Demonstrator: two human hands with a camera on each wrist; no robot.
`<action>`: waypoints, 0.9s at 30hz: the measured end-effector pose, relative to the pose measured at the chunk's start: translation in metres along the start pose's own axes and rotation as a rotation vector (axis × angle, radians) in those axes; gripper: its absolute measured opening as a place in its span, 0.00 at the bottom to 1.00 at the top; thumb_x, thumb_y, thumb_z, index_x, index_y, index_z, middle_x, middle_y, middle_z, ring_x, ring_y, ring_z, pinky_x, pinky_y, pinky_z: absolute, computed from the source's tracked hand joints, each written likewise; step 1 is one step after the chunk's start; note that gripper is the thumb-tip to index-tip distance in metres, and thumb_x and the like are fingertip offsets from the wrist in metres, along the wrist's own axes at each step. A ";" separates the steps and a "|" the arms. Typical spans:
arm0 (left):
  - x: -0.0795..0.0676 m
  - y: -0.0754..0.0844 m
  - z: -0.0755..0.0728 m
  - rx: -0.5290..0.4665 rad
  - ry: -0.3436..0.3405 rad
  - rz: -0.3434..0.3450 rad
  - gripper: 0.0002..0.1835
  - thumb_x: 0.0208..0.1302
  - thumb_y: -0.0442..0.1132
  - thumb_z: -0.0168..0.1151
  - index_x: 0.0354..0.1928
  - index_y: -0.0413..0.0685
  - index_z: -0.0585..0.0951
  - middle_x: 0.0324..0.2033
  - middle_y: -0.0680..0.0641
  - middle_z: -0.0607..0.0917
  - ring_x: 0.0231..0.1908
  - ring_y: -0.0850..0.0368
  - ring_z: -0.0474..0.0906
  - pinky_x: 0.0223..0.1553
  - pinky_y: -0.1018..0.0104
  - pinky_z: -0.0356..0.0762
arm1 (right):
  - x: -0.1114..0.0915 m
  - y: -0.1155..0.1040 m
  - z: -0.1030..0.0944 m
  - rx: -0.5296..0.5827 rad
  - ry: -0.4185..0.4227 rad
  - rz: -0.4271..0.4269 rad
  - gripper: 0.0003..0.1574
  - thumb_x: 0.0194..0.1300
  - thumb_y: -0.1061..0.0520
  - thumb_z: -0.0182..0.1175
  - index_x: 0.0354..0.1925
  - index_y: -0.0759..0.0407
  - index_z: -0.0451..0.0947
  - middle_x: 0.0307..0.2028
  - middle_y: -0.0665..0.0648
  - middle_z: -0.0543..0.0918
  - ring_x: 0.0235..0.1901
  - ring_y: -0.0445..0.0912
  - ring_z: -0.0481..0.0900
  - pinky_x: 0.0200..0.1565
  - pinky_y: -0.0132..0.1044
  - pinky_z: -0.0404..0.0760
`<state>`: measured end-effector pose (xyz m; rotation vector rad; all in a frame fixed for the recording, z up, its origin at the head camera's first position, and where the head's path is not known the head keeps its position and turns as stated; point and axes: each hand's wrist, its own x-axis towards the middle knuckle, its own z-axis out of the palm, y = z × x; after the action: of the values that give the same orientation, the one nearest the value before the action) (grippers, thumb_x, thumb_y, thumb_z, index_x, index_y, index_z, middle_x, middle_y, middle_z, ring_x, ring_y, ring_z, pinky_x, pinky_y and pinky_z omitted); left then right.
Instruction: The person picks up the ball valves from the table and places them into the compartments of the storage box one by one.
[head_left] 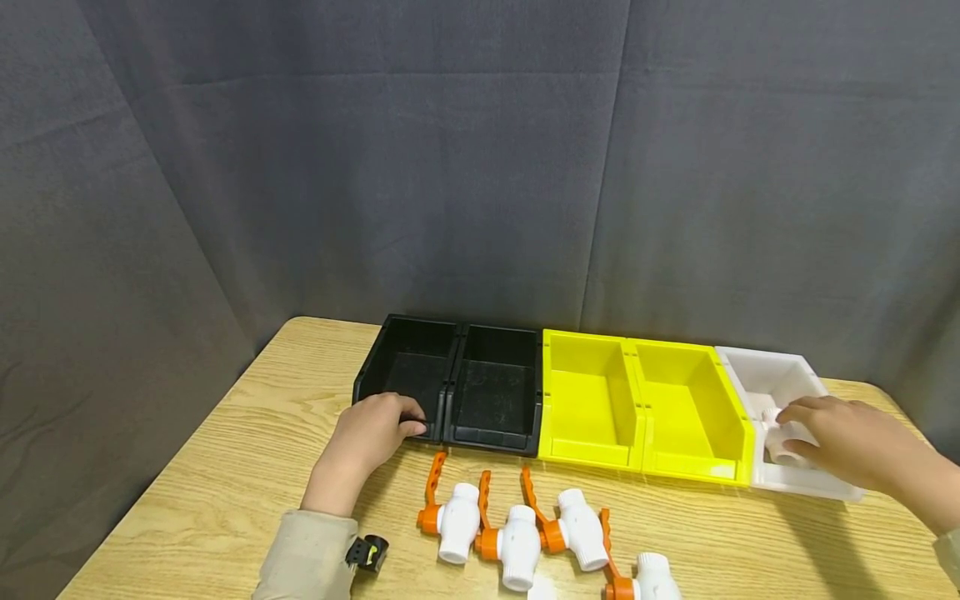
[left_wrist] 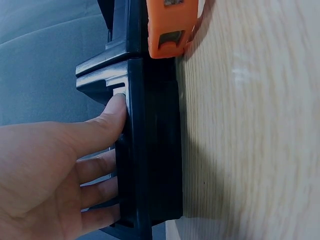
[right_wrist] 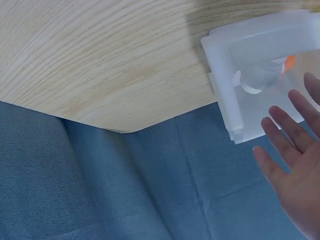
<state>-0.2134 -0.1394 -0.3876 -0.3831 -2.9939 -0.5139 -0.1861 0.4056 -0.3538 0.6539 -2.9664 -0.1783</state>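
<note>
My left hand is at the front of the leftmost black bin. In the left wrist view the thumb touches the bin's front rim, and the other fingers reach past it into the bin, their tips hidden. Over the white bin at the far right, my right hand is spread, with straight, separated fingers in the right wrist view. A white ball valve with an orange part lies in that bin, below the fingers. Several more white ball valves with orange lever handles lie on the table in front of the bins.
Two yellow bins stand between a second black bin and the white one, forming one row. A small black device is at the left wrist. Behind the wooden table hangs a grey curtain.
</note>
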 end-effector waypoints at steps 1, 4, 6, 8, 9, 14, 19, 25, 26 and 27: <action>0.000 0.000 0.000 0.000 -0.002 -0.002 0.07 0.62 0.45 0.69 0.39 0.54 0.88 0.39 0.51 0.87 0.40 0.50 0.83 0.42 0.52 0.81 | -0.002 -0.002 0.000 -0.005 0.018 -0.005 0.17 0.50 0.57 0.77 0.37 0.61 0.84 0.38 0.58 0.85 0.32 0.55 0.83 0.35 0.56 0.82; 0.000 0.000 0.000 0.000 -0.002 0.001 0.06 0.62 0.45 0.69 0.39 0.54 0.88 0.39 0.51 0.87 0.40 0.50 0.83 0.41 0.53 0.81 | -0.007 -0.007 -0.002 -0.021 0.072 -0.023 0.17 0.48 0.57 0.78 0.37 0.60 0.84 0.37 0.56 0.85 0.32 0.54 0.83 0.35 0.56 0.82; 0.000 0.000 0.000 0.000 -0.001 0.001 0.06 0.62 0.45 0.69 0.39 0.54 0.88 0.39 0.51 0.87 0.39 0.50 0.83 0.41 0.53 0.81 | -0.010 -0.010 -0.001 -0.033 0.111 -0.044 0.18 0.46 0.57 0.78 0.36 0.60 0.84 0.37 0.56 0.85 0.33 0.54 0.83 0.35 0.56 0.81; 0.000 0.001 -0.001 0.001 0.000 0.001 0.06 0.62 0.45 0.69 0.39 0.54 0.88 0.39 0.51 0.87 0.39 0.50 0.83 0.41 0.53 0.81 | -0.012 -0.014 -0.001 -0.051 0.152 -0.063 0.20 0.44 0.56 0.79 0.36 0.59 0.84 0.36 0.55 0.85 0.34 0.55 0.83 0.36 0.57 0.81; 0.000 0.001 -0.001 0.001 0.000 0.001 0.06 0.62 0.45 0.69 0.39 0.54 0.88 0.39 0.51 0.87 0.39 0.50 0.83 0.41 0.53 0.81 | -0.014 -0.015 -0.001 -0.060 0.178 -0.074 0.20 0.43 0.56 0.80 0.36 0.59 0.84 0.36 0.55 0.85 0.34 0.54 0.83 0.35 0.56 0.81; 0.000 0.001 -0.001 0.000 -0.001 0.001 0.06 0.62 0.45 0.69 0.38 0.54 0.88 0.39 0.51 0.87 0.39 0.50 0.83 0.41 0.53 0.81 | -0.018 -0.023 -0.003 -0.080 0.298 -0.115 0.27 0.63 0.34 0.65 0.35 0.58 0.83 0.34 0.53 0.84 0.33 0.54 0.83 0.33 0.56 0.80; 0.000 0.001 -0.001 0.001 -0.004 0.000 0.06 0.62 0.45 0.69 0.39 0.54 0.88 0.39 0.50 0.87 0.40 0.50 0.83 0.42 0.52 0.81 | -0.024 -0.038 -0.008 -0.080 0.386 -0.111 0.54 0.68 0.22 0.20 0.33 0.55 0.82 0.32 0.50 0.83 0.32 0.53 0.82 0.31 0.54 0.79; 0.001 0.000 0.000 0.002 -0.005 -0.005 0.06 0.62 0.46 0.69 0.39 0.55 0.88 0.39 0.51 0.87 0.40 0.50 0.83 0.42 0.52 0.81 | -0.034 -0.058 -0.014 -0.052 0.367 -0.040 0.45 0.68 0.22 0.35 0.36 0.54 0.82 0.32 0.48 0.83 0.30 0.50 0.82 0.32 0.52 0.79; 0.001 -0.001 0.001 0.002 -0.004 -0.004 0.06 0.62 0.46 0.69 0.39 0.55 0.88 0.39 0.51 0.87 0.40 0.50 0.83 0.42 0.52 0.81 | -0.036 -0.061 -0.014 -0.048 0.364 -0.028 0.47 0.68 0.21 0.33 0.36 0.54 0.83 0.32 0.48 0.83 0.30 0.50 0.82 0.31 0.52 0.80; 0.001 -0.001 0.001 0.002 -0.004 -0.004 0.06 0.62 0.46 0.69 0.39 0.55 0.88 0.39 0.51 0.87 0.40 0.50 0.83 0.42 0.52 0.81 | -0.037 -0.064 -0.014 -0.043 0.364 -0.020 0.48 0.67 0.21 0.31 0.37 0.54 0.83 0.32 0.49 0.84 0.30 0.50 0.82 0.31 0.52 0.80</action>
<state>-0.2150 -0.1395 -0.3885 -0.3778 -2.9994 -0.5105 -0.1243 0.3620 -0.3508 0.6344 -2.6019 -0.1106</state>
